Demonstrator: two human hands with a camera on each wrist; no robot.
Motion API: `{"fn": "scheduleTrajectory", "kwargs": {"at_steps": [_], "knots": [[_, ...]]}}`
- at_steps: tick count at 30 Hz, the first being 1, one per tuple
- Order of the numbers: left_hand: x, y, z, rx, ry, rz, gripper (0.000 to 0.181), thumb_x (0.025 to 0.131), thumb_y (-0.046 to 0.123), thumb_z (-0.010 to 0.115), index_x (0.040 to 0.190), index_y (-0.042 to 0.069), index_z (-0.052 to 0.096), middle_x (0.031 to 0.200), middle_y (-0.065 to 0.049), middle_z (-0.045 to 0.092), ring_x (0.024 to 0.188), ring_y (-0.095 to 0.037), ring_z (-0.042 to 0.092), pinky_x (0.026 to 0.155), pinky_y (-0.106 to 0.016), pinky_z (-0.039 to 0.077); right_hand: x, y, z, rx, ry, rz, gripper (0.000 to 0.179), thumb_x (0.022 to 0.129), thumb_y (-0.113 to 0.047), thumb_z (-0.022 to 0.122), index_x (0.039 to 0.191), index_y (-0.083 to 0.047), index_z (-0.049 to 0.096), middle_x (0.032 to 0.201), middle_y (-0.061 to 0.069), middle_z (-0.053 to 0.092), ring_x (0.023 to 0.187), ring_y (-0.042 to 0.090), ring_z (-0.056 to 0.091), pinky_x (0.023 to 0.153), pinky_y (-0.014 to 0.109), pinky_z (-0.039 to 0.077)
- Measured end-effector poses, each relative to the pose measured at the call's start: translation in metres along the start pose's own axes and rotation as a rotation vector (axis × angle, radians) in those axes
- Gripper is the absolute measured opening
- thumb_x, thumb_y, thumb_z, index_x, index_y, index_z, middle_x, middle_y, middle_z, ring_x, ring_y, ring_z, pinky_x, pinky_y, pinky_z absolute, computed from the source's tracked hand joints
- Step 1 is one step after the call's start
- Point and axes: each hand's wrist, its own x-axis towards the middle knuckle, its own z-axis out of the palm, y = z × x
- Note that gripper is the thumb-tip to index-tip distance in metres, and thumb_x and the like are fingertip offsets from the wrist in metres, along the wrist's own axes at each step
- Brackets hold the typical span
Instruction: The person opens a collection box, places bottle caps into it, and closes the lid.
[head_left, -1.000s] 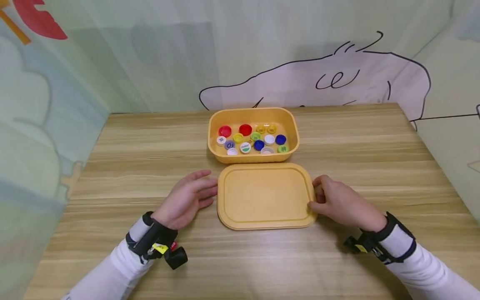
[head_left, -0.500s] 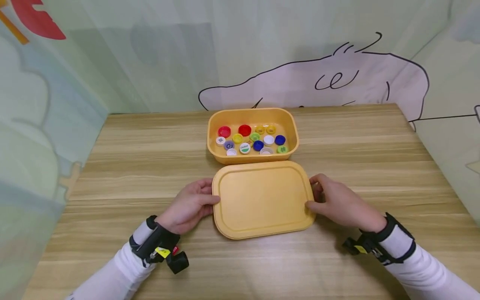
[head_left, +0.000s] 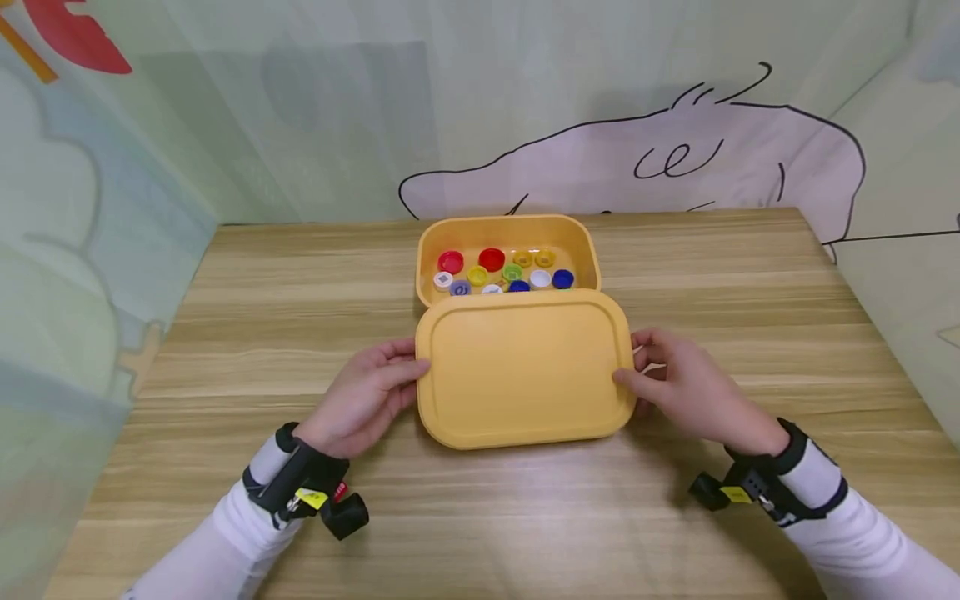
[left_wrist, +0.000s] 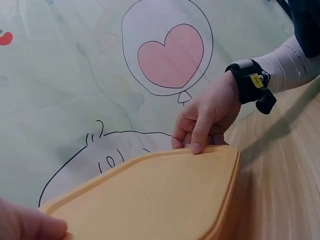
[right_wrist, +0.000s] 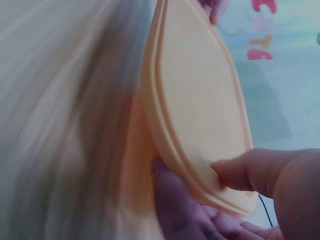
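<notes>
Both hands hold a yellow rectangular lid (head_left: 525, 371) with rounded corners, raised off the table. My left hand (head_left: 367, 396) grips its left edge, thumb on top and fingers beneath. On the opposite edge, my right hand (head_left: 686, 387) pinches it the same way; the right wrist view shows the thumb (right_wrist: 240, 172) on the lid's face and fingers under the rim. Just behind, a yellow box (head_left: 510, 229) holds several bottle caps, among them a red cap (head_left: 491, 259) and a blue cap (head_left: 563, 278). The lid hides the box's front part and some caps.
The wooden table (head_left: 300, 283) carries the box near its back edge. A printed cloth backdrop (head_left: 300, 108) with cartoon drawings rises behind the table and at its sides.
The left hand has moved from beside the lid to gripping its edge. Both hands have lifted the lid off the table and moved it toward the box, over its front rim.
</notes>
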Motion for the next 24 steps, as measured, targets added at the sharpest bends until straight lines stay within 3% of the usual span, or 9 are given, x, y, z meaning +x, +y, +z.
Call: {"fn": "scheduleTrajectory", "kwargs": {"at_steps": [6, 13, 21, 24], "knots": [[0.001, 0.013, 0.001, 0.014, 0.028, 0.096, 0.038, 0.090, 0.008, 0.057, 0.126, 0.000, 0.046, 0.123, -0.017, 0.048, 0.102, -0.024, 0.053, 0.080, -0.028, 0.049, 0.008, -0.013, -0.008, 0.108, 0.073, -0.012, 0.052, 0.085, -0.027, 0.066, 0.124, -0.002, 0.041, 0.092, 0.017, 0.054, 0.066, 0.022, 0.062, 0.053, 0.039, 0.054], [0.010, 0.026, 0.003, 0.205, 0.082, 0.208, 0.047, 0.089, 0.010, 0.059, 0.133, 0.019, 0.046, 0.112, -0.015, 0.046, 0.094, -0.026, 0.052, 0.075, -0.032, 0.050, 0.027, -0.030, -0.021, 0.111, 0.159, 0.003, 0.053, 0.084, -0.025, 0.067, 0.127, -0.007, 0.040, 0.093, 0.016, 0.056, 0.066, 0.025, 0.062, 0.054, 0.038, 0.054], [0.039, 0.033, 0.006, 0.223, 0.250, 0.314, 0.039, 0.086, 0.007, 0.063, 0.123, 0.008, 0.052, 0.113, -0.014, 0.050, 0.094, -0.025, 0.053, 0.076, -0.034, 0.049, 0.056, -0.032, -0.030, 0.106, 0.213, -0.023, 0.055, 0.084, -0.030, 0.067, 0.129, -0.009, 0.041, 0.091, 0.016, 0.057, 0.069, 0.027, 0.061, 0.054, 0.040, 0.054], [0.049, 0.038, 0.006, 0.243, 0.280, 0.340, 0.037, 0.086, 0.006, 0.063, 0.121, 0.008, 0.054, 0.113, -0.014, 0.049, 0.094, -0.025, 0.053, 0.075, -0.032, 0.050, 0.067, -0.033, -0.034, 0.077, 0.238, -0.026, 0.056, 0.084, -0.033, 0.067, 0.130, -0.010, 0.043, 0.093, 0.014, 0.055, 0.074, 0.025, 0.060, 0.054, 0.038, 0.055]]}}
